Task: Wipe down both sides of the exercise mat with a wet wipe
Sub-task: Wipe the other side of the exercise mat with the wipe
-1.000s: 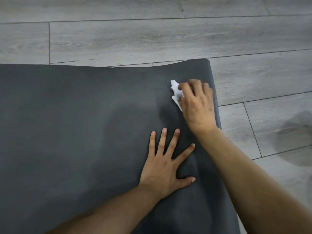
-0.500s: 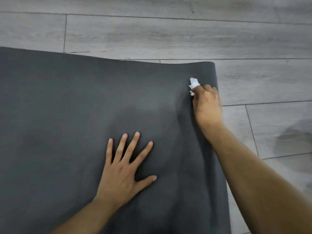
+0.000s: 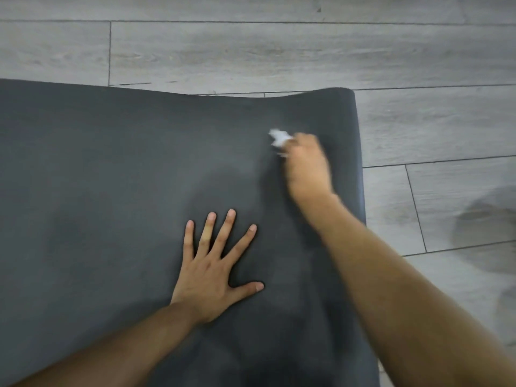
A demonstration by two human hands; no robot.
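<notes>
I'm looking down on the exercise mat, a dark grey sheet with a fine matte grain that fills the left and middle of the frame. Its far edge runs left to right across the upper part and its right edge runs top to bottom. The two meet at a rounded corner, upper right, where the edge bows up a little. The mat runs off the left and bottom, so I can't tell its long axis.

My left hand lies flat on the mat at lower centre, fingers spread wide and pointing up the frame. My right hand, blurred, is near the right edge. Its fingers are curled over a crumpled white wet wipe, which pokes out at its upper left, against the mat. Pale grey wood-grain planks make up the floor.
</notes>
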